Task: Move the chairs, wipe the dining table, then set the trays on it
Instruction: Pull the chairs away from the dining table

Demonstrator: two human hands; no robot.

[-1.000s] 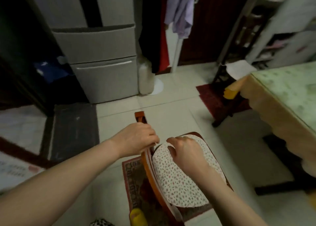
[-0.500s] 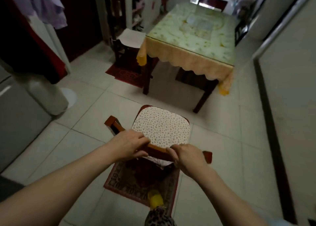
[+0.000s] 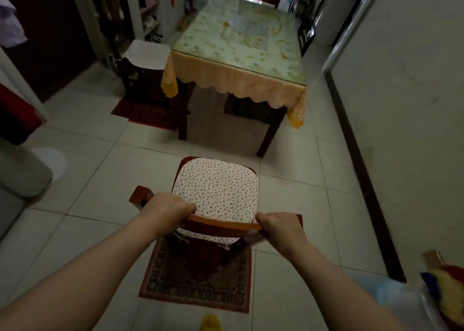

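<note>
Chair point(image 3: 216, 192) is sitting on a small rug point(image 3: 195, 285), well short of the dining table point(image 3: 241, 47) ahead. Left hand point(image 3: 167, 211) and right hand point(image 3: 280, 229) are gripping the backrest top rail at its left and right ends, seat pointing toward the table. Second chair point(image 3: 147, 54) is standing at the table's left side on another rug point(image 3: 148, 115). Wall point(image 3: 401, 105) is running along the right.
</note>
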